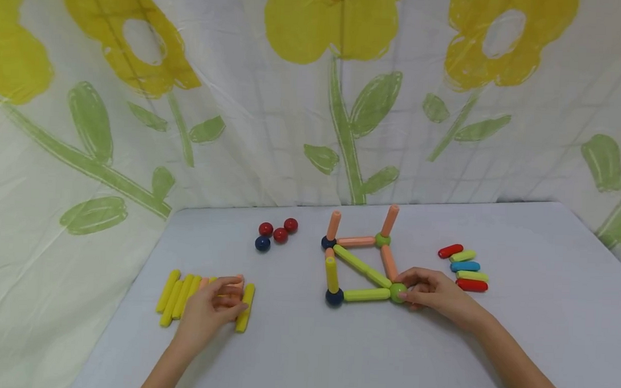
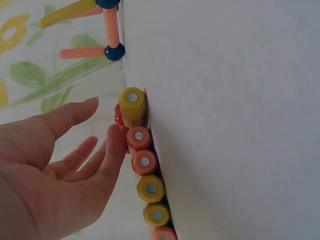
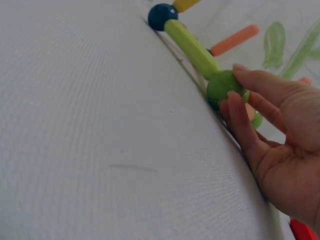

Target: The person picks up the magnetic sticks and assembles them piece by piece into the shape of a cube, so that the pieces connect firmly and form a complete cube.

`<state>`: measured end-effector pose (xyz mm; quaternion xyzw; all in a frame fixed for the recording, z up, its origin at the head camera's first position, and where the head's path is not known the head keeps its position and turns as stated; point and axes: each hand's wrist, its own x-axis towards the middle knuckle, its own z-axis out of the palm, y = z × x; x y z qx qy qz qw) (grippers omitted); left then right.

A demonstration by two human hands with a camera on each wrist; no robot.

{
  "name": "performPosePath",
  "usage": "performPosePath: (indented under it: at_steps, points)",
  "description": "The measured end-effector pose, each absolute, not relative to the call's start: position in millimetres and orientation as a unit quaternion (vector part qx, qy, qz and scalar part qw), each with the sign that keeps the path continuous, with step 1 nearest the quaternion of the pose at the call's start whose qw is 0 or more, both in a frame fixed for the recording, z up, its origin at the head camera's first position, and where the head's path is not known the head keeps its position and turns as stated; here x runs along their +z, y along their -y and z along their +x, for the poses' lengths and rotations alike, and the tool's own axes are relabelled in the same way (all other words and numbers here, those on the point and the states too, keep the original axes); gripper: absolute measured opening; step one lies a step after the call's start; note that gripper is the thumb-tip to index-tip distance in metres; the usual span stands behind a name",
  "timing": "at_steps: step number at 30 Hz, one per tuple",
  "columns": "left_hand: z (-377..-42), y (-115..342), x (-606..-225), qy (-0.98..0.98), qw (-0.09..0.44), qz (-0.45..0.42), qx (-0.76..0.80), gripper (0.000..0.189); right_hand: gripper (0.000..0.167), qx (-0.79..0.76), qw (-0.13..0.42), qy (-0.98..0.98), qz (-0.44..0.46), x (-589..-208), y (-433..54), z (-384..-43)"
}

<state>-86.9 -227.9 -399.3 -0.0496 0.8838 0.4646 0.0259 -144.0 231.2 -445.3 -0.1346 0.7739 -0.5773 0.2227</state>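
Left hand (image 1: pixel 209 309), fingers parted, is beside a yellow plastic-looking rod (image 1: pixel 243 320) — likely light, stiff, best gripped mid-length; right hand (image 1: pixel 439 292) pinches a glossy green ball (image 1: pixel 397 290).

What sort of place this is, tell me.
Likely an indoor play area: a pale tabletop, a flower-printed sheet hanging behind it, and a toy frame of coloured rods and balls.

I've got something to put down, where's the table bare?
Bare: the near middle, before the ball-and-stick frame, between left hand and right hand; also right of the short rods. Crowded: the long rods at the left hand, and the green ball the right hand pinches.
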Motion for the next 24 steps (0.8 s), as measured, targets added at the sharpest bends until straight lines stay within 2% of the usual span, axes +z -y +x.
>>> performPosePath:
  at_steps: [5, 11, 24]
  points:
    - [-88.0, 217.8, -397.6, -0.903, 0.02, -0.039, 0.428, 0.05, 0.045, -0.578, 0.222, -0.773, -0.137, -444.9, -231.8, -143.9]
    - [-92.2, 206.5, -398.5, -0.919, 0.042, -0.026, 0.392, 0.05, 0.046, -0.578, 0.224, -0.773, -0.134, -444.9, -230.8, -143.9]
    - [-99.8, 193.6, -396.8, -0.938, 0.055, -0.002, 0.342, 0.04, 0.045, -0.584, 0.227, -0.769, -0.128, -445.3, -231.1, -143.2]
